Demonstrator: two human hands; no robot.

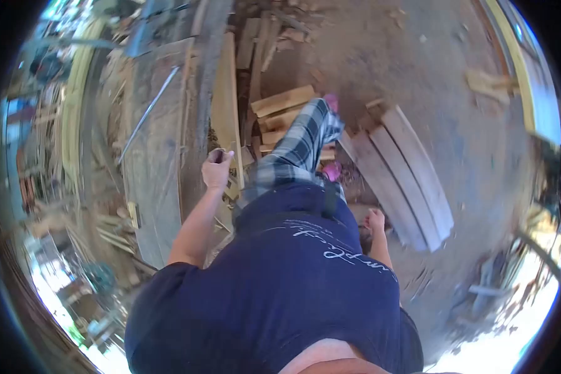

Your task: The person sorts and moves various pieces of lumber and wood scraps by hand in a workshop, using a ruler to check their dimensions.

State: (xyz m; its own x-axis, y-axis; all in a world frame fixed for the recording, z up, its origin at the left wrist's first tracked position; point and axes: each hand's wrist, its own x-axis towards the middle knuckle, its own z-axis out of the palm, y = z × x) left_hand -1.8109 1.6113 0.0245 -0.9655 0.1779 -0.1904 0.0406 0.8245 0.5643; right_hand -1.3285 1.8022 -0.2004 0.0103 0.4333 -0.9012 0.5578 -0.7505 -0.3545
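Observation:
My left hand [217, 169] hangs beside a long wooden board [226, 106] standing at the bench side. Its fingers are loosely curled, with a gap to the thumb, and no object shows in it. Lower on the right, my right hand [375, 220] hangs by my hip, near a stack of wide planks [399, 177]. Its fingers are loosely bent and small in view; I see nothing held. Between the hands, one leg in plaid trousers [293, 140] reaches forward, with pink footwear [332, 170] showing below.
Short wood blocks [283, 103] lie on the floor past my leg. A worn workbench [159, 124] runs along the left, with a thin metal rod [148, 115] on it. Scrap wood [280, 31] is scattered ahead. At the far right stands a pale yellow-edged board [511, 56].

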